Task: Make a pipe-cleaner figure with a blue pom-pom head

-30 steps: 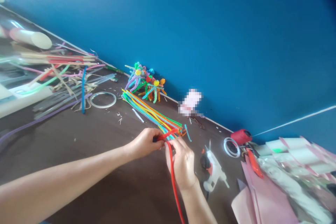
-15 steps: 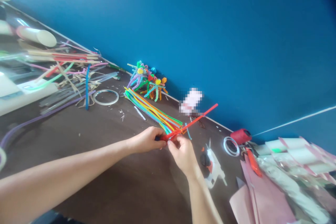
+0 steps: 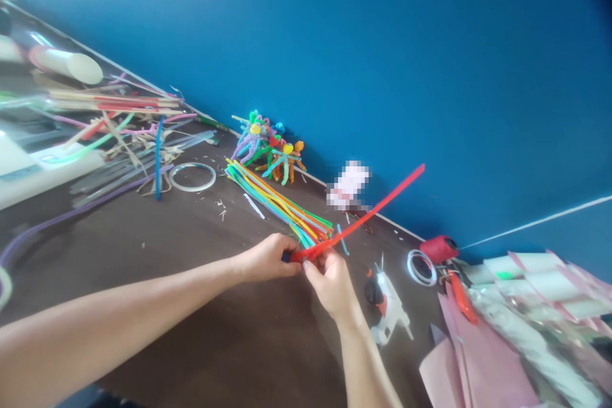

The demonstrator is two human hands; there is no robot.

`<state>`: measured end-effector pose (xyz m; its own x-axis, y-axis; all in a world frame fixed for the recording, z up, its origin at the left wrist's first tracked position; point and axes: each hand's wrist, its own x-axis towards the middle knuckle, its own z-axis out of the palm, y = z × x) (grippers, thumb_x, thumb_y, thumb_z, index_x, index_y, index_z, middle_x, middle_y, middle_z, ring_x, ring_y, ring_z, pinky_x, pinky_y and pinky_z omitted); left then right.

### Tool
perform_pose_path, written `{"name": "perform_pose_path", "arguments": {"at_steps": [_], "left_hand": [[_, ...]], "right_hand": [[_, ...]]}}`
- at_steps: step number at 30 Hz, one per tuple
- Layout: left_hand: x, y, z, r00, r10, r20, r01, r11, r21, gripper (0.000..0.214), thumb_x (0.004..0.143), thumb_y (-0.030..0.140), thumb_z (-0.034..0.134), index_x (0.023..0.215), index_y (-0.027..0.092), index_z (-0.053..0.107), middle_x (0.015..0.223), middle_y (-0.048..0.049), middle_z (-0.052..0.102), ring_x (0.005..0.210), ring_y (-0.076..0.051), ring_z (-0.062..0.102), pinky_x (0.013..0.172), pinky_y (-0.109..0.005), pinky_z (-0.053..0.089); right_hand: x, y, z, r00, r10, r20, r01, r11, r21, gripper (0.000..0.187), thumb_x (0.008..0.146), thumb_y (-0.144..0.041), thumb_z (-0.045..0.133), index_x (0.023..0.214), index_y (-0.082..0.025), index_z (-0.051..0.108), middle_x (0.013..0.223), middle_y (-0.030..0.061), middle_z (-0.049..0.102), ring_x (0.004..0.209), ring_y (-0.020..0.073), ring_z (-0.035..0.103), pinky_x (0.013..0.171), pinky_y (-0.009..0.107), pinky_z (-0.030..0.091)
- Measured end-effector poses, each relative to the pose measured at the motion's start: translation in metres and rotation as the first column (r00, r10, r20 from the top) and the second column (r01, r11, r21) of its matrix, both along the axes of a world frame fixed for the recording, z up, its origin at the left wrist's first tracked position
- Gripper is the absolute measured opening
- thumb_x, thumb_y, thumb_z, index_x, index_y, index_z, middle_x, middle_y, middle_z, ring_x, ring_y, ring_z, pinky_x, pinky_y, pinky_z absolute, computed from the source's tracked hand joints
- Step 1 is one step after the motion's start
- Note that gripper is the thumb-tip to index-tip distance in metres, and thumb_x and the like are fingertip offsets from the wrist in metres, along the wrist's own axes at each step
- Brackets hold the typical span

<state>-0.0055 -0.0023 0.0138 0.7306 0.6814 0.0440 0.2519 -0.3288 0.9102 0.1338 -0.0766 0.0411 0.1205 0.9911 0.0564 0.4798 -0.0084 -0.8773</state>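
1. The red pipe cleaner point(image 3: 363, 217) is held above the tabletop point(image 3: 143, 236), near the middle of the front part, with its free end slanting out past the back edge. The part that shows is straight, with no bends.
2. The left hand point(image 3: 266, 260) is closed in a narrow grip on the near end of the pipe cleaner, where a small dark tip shows. The right hand point(image 3: 331, 285) pinches the same pipe cleaner just beside it, so there is only a narrow gap between the hands, if any.
3. Finished work seems to be the twisted pipe-cleaner figures point(image 3: 268, 148) at the back edge. They are tangled together, perhaps four or five, but I cannot count them exactly.
4. Apparently unused is the bundle of straight pipe cleaners point(image 3: 275, 202) just behind the hands, too many and too overlapped to count. One short teal pipe cleaner point(image 3: 341, 240) lies at its end.
5. Toward the right end of the tabletop are one glue gun point(image 3: 387, 306), one red spool point(image 3: 438, 249) and one clear tape roll point(image 3: 421, 268). A second clear tape roll point(image 3: 192, 177) lies toward the left end, near one upright blue pipe cleaner point(image 3: 157, 159).
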Motion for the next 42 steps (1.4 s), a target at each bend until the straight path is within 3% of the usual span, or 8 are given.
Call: {"name": "perform_pose_path", "arguments": {"at_steps": [5,11,16,20,24,29,33,42], "left_hand": [[0.000,-0.003,0.001,0.999,-0.016,0.034,0.015,1.000,0.014,0.014,0.063,0.023,0.054,0.063,0.011,0.061,0.054,0.0039,0.048,0.052,-0.007,0.040,0.047,-0.015,0.031],[-0.004,-0.006,0.006,0.971,-0.150,0.184,0.156,0.988,-0.016,0.011,0.066,0.018,0.054,0.067,0.011,0.062,0.057,0.0034,0.053,0.053,-0.007,0.044,0.051,-0.015,0.034],[-0.003,-0.005,0.002,0.925,-0.072,0.373,0.202,0.924,-0.324,0.013,0.067,0.023,0.060,0.069,0.011,0.060,0.062,0.0001,0.058,0.057,-0.009,0.049,0.056,-0.019,0.039],[0.002,-0.007,-0.003,0.836,0.082,0.542,0.274,0.794,-0.543,0.014,0.066,0.024,0.064,0.067,0.011,0.059,0.062,-0.0017,0.059,0.057,-0.010,0.051,0.059,-0.021,0.041],[0.008,-0.009,-0.008,0.796,0.241,0.555,0.249,0.706,-0.663,0.015,0.065,0.024,0.065,0.069,0.011,0.057,0.062,-0.0012,0.058,0.055,-0.008,0.050,0.056,-0.020,0.040],[0.012,-0.008,-0.014,0.801,0.354,0.483,0.076,0.739,-0.669,0.021,0.064,0.028,0.065,0.069,0.011,0.054,0.058,0.0014,0.054,0.051,-0.007,0.047,0.054,-0.020,0.039],[0.013,-0.008,-0.013,0.817,0.405,0.410,-0.119,0.814,-0.569,0.022,0.065,0.031,0.063,0.066,0.011,0.053,0.056,0.0028,0.052,0.050,-0.007,0.045,0.051,-0.020,0.036],[0.006,-0.002,-0.015,0.898,0.382,0.217,-0.382,0.923,-0.042,0.015,0.069,0.024,0.053,0.063,0.011,0.057,0.058,0.0013,0.053,0.057,-0.010,0.046,0.055,-0.020,0.036]], "right_hand": [[0.004,0.000,-0.004,0.973,-0.008,-0.232,-0.018,0.993,-0.113,0.005,0.068,-0.020,0.056,0.066,-0.015,0.055,0.051,-0.0046,0.052,0.047,0.0087,0.048,0.047,0.020,0.038],[0.013,0.001,-0.009,0.772,-0.098,-0.628,-0.181,0.913,-0.365,0.019,0.057,-0.019,0.064,0.056,-0.017,0.046,0.039,-0.0093,0.042,0.032,0.0024,0.031,0.032,0.015,0.017],[0.004,0.004,-0.012,0.568,-0.160,-0.807,-0.200,0.925,-0.324,0.017,0.059,-0.023,0.063,0.065,-0.018,0.048,0.045,-0.0074,0.050,0.031,0.0027,0.034,0.032,0.014,0.020],[-0.002,0.003,-0.014,0.557,-0.136,-0.820,-0.105,0.967,-0.232,0.017,0.063,-0.025,0.061,0.069,-0.020,0.046,0.047,-0.0068,0.053,0.033,0.0030,0.036,0.033,0.012,0.023],[-0.006,0.003,-0.018,0.741,-0.114,-0.662,0.080,0.993,-0.082,0.012,0.068,-0.024,0.060,0.067,-0.018,0.049,0.052,-0.0046,0.054,0.040,0.0053,0.043,0.035,0.013,0.029],[-0.012,0.001,-0.020,0.979,-0.160,-0.126,0.187,0.954,0.236,0.014,0.077,-0.026,0.051,0.080,-0.016,0.060,0.070,0.0040,0.063,0.060,0.0143,0.058,0.053,0.024,0.047],[-0.014,-0.003,-0.019,0.970,-0.140,0.198,0.059,0.928,0.368,0.019,0.081,-0.021,0.047,0.089,-0.017,0.063,0.084,0.0078,0.067,0.077,0.0184,0.062,0.071,0.028,0.049],[-0.014,-0.007,-0.021,0.799,-0.190,0.571,-0.083,0.905,0.416,0.024,0.084,-0.019,0.042,0.097,-0.014,0.062,0.076,0.0083,0.069,0.062,0.0171,0.065,0.059,0.022,0.047]]}}
